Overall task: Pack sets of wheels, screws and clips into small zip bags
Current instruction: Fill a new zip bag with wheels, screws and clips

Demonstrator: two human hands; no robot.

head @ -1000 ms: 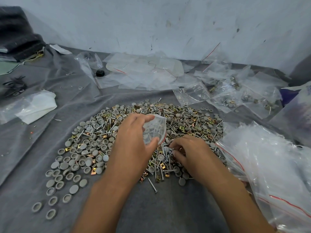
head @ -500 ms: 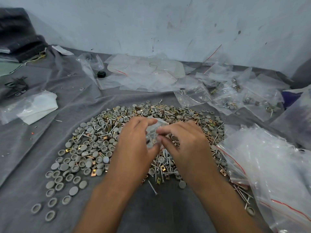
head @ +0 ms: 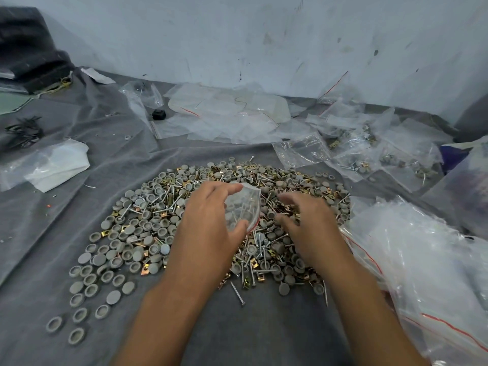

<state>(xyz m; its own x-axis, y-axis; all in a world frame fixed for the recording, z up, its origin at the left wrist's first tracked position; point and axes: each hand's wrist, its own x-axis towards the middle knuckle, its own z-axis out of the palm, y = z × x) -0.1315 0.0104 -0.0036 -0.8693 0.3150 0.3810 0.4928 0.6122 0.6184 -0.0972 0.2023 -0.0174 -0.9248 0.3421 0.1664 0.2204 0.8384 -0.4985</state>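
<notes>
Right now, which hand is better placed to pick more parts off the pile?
The right hand: it hovers free over the pile of wheels, screws and clips, fingers spread. The left hand is busy holding the small zip bag.

Parts pile mid-cloth.
Filled bags behind right; empty bags behind; bag heap right.

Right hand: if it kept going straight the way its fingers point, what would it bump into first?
Probably the small zip bag that the left hand holds. The right hand has its fingers aimed left and slightly away, toward the bag's open edge. Depth is unclear, so it might instead brush the pile of parts just below.
</notes>
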